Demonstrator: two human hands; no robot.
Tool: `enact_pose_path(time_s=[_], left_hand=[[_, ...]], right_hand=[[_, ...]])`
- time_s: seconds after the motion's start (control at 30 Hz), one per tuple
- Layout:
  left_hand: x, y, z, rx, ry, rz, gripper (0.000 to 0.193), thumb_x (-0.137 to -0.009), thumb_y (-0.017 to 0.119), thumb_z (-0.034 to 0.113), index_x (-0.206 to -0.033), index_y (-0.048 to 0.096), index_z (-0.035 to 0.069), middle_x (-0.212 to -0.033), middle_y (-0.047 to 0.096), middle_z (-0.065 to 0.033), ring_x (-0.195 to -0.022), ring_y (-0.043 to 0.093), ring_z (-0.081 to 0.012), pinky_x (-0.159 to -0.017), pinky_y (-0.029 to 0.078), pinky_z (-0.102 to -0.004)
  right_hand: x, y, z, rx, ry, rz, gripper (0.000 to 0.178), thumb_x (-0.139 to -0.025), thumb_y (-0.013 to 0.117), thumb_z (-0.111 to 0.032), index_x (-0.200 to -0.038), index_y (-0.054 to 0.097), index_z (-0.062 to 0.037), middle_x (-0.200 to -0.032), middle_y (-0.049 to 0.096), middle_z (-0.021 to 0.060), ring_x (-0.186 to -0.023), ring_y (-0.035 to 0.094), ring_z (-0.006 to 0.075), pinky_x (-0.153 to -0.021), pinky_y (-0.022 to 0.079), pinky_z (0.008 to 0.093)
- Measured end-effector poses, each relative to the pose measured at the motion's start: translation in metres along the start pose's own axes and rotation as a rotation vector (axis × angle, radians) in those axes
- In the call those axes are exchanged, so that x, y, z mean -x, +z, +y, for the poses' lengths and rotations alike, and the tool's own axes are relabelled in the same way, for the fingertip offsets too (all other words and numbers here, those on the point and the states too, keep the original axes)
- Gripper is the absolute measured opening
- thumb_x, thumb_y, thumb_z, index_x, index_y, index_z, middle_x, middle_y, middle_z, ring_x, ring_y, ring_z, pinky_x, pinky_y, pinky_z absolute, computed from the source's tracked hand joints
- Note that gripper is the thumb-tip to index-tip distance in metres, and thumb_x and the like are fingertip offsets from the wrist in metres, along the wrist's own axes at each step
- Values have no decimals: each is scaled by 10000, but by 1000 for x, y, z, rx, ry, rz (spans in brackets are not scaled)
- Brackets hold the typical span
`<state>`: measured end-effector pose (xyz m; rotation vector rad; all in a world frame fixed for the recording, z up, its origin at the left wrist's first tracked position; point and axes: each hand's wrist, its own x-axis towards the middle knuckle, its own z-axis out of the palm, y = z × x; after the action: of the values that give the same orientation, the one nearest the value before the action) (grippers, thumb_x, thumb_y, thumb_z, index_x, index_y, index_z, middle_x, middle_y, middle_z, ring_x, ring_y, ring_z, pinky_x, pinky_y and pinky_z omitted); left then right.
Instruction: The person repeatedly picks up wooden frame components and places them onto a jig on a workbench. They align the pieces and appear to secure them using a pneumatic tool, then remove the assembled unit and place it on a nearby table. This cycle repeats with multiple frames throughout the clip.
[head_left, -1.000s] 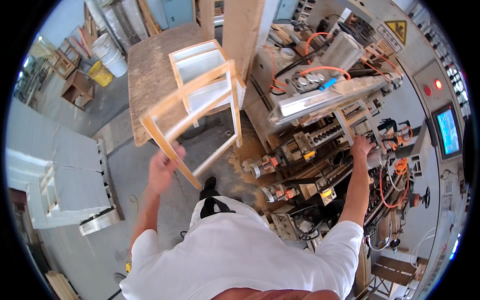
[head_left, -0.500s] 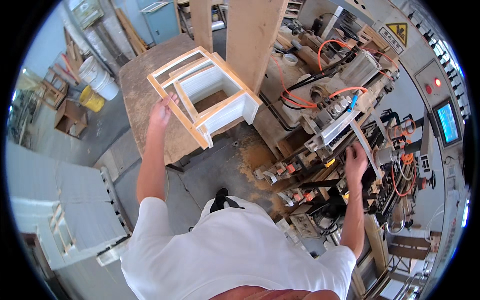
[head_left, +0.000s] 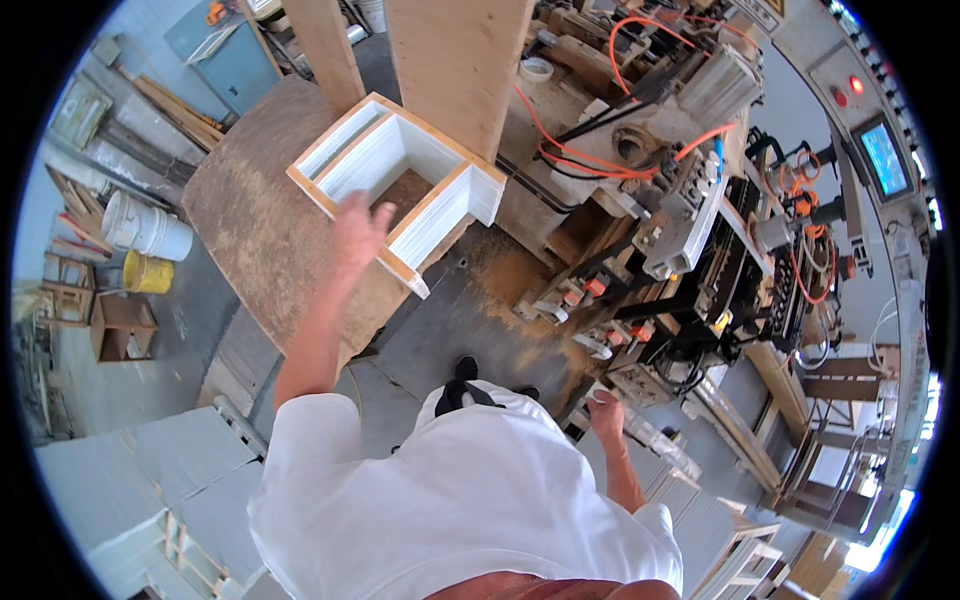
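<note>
A neat stack of white-sided frames (head_left: 402,262) with bare-wood upper faces sits on the brown table. Each frame has one narrow opening and one wider one. Over its near left edge is my left hand (head_left: 358,238), slightly blurred, with thumb and fingers apart and nothing held; whether it touches the wood I cannot tell. Low by my right side hangs my right hand (head_left: 606,415), near the metal rail at the machine's foot. Its fingers look curled, but their inner side is hidden.
The brown table (head_left: 240,190) has a worn top. Tall boards (head_left: 455,75) stand behind the stack. To the right is a machine (head_left: 690,210) with orange hoses and a lit screen (head_left: 882,160). Sawdust (head_left: 510,275) covers the floor beside it. Buckets (head_left: 140,228) stand far left.
The top frame, earlier skewed with my left hand on its edge, now lies squarely on the stack. That hand has let go. My right hand has come down from the machine to my side.
</note>
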<state>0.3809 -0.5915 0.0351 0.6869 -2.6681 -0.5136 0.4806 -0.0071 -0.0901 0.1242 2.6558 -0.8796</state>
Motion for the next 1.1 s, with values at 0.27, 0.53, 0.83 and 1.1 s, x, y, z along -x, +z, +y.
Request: enact_pose_path(time_s=[0.27, 0.53, 0.83, 1.1], left_hand=[[12, 70, 26, 100, 106, -5, 259, -871, 589, 152, -1108, 635, 59, -865, 673, -230, -866, 645, -440, -763, 498, -535], [29, 83, 35, 110, 338, 225, 404, -905, 620, 179, -1229, 573, -58, -1213, 613, -241, -1158, 560, -392, -1028, 421, -440], [290, 121, 243, 708, 472, -788, 255, -948, 610, 198, -1127, 651, 22, -1044, 677, -81, -956, 645, -154, -862, 509, -308], [430, 79, 370, 788, 767, -1406, 346, -925, 621, 176, -1210, 605, -19, -1101, 688, -141, -1024, 665, -209, -909, 516, -330]], right_hand=[[28, 11, -2, -192, 62, 133, 298, -828, 702, -172, -1087, 683, -25, -861, 715, 176, -809, 710, 270, -740, 544, 338], [125, -69, -23, -142, -48, 477, 279, -835, 704, -122, -1093, 655, -31, -1062, 666, 140, -939, 659, 321, -794, 535, 394], [331, -257, -9, 517, 60, 1296, 381, -777, 750, -106, -1139, 645, -54, -1234, 607, 134, -1174, 557, 335, -993, 444, 445], [449, -248, 50, 482, 678, 1207, 325, -855, 711, -180, -1124, 639, -12, -1128, 656, 156, -1115, 595, 328, -932, 469, 401]])
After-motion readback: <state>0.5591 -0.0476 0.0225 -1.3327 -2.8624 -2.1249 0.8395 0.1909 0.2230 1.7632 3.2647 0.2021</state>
